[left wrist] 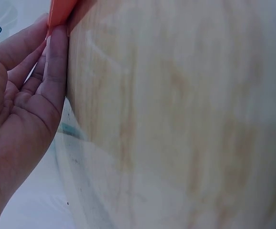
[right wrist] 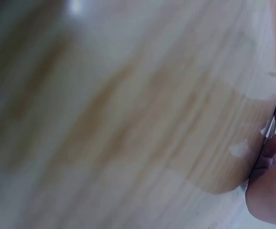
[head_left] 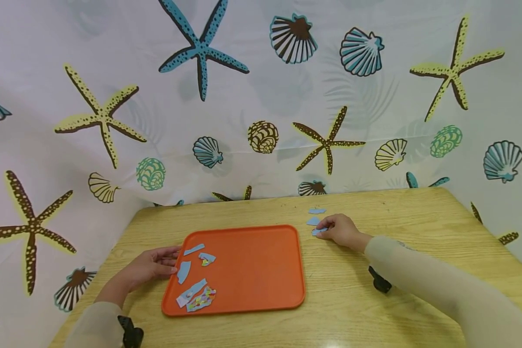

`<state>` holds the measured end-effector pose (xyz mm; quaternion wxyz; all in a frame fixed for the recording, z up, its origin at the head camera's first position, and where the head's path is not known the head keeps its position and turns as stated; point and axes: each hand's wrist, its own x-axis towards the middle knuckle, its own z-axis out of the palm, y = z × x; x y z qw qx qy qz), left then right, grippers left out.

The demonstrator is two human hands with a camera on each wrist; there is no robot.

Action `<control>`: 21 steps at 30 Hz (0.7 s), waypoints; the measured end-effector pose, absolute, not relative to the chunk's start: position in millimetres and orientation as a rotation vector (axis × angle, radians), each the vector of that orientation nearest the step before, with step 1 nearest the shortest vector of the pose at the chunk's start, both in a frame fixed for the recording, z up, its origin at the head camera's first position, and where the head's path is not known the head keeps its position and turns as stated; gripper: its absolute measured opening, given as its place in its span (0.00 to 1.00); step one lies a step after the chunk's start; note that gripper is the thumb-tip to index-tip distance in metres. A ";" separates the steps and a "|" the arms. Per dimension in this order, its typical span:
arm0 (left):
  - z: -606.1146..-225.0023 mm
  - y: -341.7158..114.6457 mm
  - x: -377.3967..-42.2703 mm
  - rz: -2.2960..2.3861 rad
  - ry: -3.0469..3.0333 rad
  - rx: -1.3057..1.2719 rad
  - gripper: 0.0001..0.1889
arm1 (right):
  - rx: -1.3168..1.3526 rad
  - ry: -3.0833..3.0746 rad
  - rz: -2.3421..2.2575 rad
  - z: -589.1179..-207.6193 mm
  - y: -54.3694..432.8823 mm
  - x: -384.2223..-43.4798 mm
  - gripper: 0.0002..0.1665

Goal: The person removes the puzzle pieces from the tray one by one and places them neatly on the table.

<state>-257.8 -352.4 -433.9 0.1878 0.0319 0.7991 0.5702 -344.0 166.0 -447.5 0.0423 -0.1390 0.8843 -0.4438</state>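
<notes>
An orange tray (head_left: 261,270) lies on the table, and my left hand (head_left: 154,265) pinches its left rim between thumb and fingers. The left wrist view shows that hand (left wrist: 28,90) at the tray's orange edge (left wrist: 60,12). To the right of the tray, my right hand (head_left: 340,231) pinches a small light-blue paper piece (head_left: 317,232) low over the wood. In the right wrist view only part of this hand (right wrist: 274,176) shows. Two more light-blue pieces, one (head_left: 313,221) just beyond the fingers and another (head_left: 317,211) farther back, lie in line with it.
Several cut paper pieces lie in the tray's left part, among them a plain blue one (head_left: 184,271) and a colourfully printed one (head_left: 202,299). The wooden table (head_left: 352,299) meets a cloth (head_left: 243,169) patterned with shells and starfish at its back and sides.
</notes>
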 end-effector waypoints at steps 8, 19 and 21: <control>-432.7 -351.7 -257.5 1.600 2.259 0.070 0.37 | -0.486 2.691 -1.421 -448.2 167.8 -341.0 0.09; -437.6 -356.6 -260.2 1.596 2.269 0.096 0.37 | -0.356 2.695 -1.454 -451.6 163.4 -339.1 0.11; -438.7 -357.5 -260.7 1.597 2.267 0.100 0.37 | -0.350 2.688 -1.473 -449.4 162.5 -336.3 0.12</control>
